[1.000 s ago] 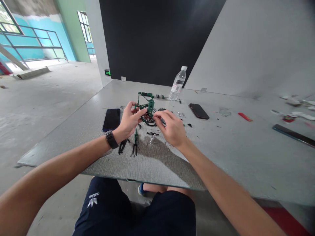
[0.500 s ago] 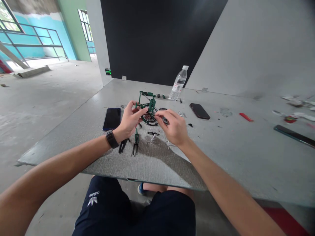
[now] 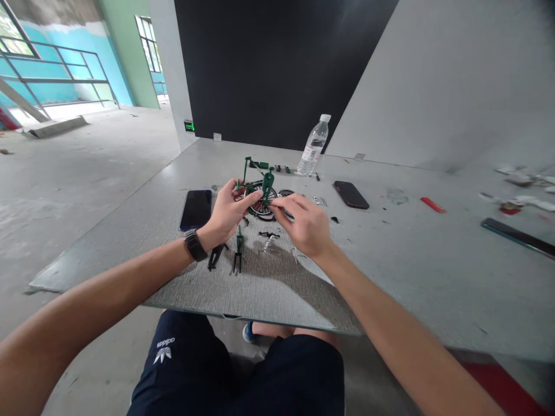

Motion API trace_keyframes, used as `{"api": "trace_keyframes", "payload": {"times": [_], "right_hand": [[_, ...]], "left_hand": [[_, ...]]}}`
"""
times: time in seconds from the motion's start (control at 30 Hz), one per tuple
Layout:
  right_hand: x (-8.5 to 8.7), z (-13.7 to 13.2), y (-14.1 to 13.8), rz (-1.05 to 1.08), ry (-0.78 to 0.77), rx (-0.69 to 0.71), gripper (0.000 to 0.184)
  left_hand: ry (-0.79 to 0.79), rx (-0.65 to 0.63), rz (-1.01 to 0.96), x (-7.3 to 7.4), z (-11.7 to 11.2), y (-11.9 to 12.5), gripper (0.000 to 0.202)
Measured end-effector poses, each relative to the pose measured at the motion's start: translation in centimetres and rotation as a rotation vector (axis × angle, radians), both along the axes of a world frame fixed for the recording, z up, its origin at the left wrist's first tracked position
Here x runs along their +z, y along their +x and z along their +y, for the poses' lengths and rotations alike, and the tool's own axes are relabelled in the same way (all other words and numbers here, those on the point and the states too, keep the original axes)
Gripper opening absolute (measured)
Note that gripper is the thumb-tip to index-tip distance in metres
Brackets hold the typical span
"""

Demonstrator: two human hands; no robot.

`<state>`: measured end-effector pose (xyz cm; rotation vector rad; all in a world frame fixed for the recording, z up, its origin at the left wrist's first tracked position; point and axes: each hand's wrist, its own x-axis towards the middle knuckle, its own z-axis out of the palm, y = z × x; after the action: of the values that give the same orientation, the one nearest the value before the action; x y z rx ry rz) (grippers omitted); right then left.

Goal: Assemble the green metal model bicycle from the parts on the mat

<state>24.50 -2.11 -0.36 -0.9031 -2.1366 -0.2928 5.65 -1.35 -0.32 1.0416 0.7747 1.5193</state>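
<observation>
A green model bicycle frame [image 3: 267, 184] with a spoked black wheel fitted is held up over the table. My left hand [image 3: 228, 211] grips it from the left, thumb across its near side. My right hand [image 3: 306, 222] is closed in a pinch at the wheel's hub; what lies between those fingertips is too small to make out. Behind my right fingers a second wheel [image 3: 286, 195] lies partly hidden. Below the hands are a green and black fork [image 3: 238, 251], a black part [image 3: 215, 257], black handlebar-like piece [image 3: 269, 234] and a clear plastic piece [image 3: 269, 245].
A phone [image 3: 196, 209] lies left of my hands, another dark phone [image 3: 351, 195] to the right. A water bottle [image 3: 314, 145] stands at the back near small green and black parts [image 3: 277, 168]. Farther right are a red item [image 3: 432, 204] and a long dark object [image 3: 518, 237].
The bicycle frame has tilted very slightly in my left hand. My right fingertips stay at the wheel hub. The whole view has shifted a little.
</observation>
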Motion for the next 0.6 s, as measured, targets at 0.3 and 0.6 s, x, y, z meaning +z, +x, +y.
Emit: {"api": "trace_keyframes", "payload": {"times": [0.3,0.6], "right_hand": [[0.2,0.1,-0.2,0.184,-0.129,0.007,0.019],[-0.6,1.1,-0.6,0.587,-0.720,0.106,0.048]], "left_hand": [[-0.087,-0.119,-0.070,-0.1,0.1,-0.2,0.049],[-0.013,-0.054,0.004,-0.3,0.4,-0.2,0.045]]}}
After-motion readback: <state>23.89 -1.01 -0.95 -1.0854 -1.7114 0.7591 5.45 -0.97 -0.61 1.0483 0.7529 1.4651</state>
